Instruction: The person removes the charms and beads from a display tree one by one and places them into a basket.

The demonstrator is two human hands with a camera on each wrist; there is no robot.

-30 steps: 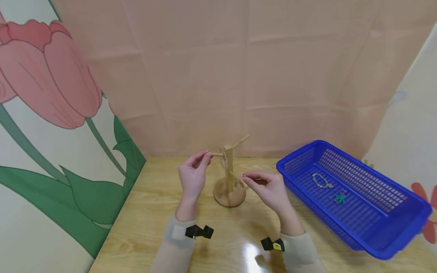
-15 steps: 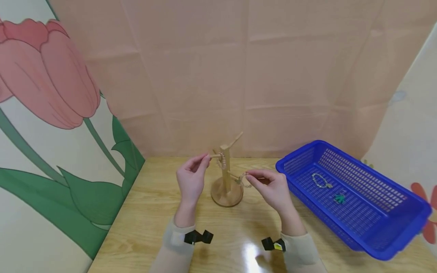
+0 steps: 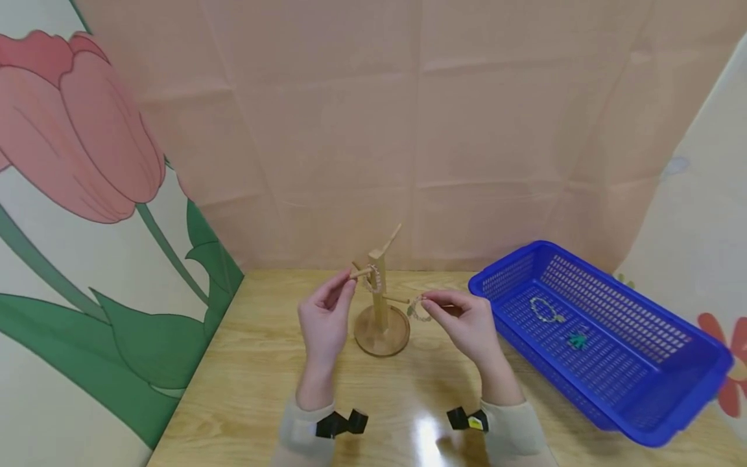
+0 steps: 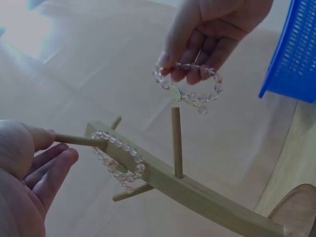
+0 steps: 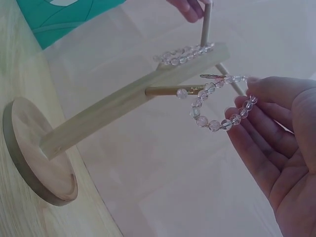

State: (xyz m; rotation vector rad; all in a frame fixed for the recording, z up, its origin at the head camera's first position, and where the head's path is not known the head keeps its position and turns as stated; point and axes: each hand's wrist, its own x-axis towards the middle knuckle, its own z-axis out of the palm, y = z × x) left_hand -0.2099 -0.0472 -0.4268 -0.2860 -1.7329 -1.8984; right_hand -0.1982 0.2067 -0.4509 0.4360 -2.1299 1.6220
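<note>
While pinching a beaded bracelet [image 5: 214, 125] in the right hand [image 3: 467, 324], just beside the tip of a lower peg [image 4: 177, 143], with the left hand [image 3: 325, 323] pinches an upper peg [image 4: 79, 140] ringed by a second bracelet [image 4: 133, 151]. Behind the wooden stand [image 3: 381, 314], pinkish cloth [image 3: 373, 130].

The stand [image 3: 380, 314] is on the table [image 3: 257, 363], toward its far edge, with the cloth [image 3: 327, 130] behind. The left hand [image 3: 323, 314] is left of the stand, at the tip of the left peg [image 4: 79, 140]. The hung bracelet [image 4: 140, 168] is on this peg, between hand and stand. The right hand [image 3: 463, 321] is right of the stand. The held bracelet [image 5: 213, 125] is between that hand and the right peg [image 4: 177, 143], just by the peg's tip. The basket [image 3: 618, 376] is right of the right hand. In its far left part lies the loose bracelet [image 3: 560, 318]; the trinket [image 3: 578, 341] lies nearer and further right. The wall [image 3: 35, 383] is left of the table.
</note>
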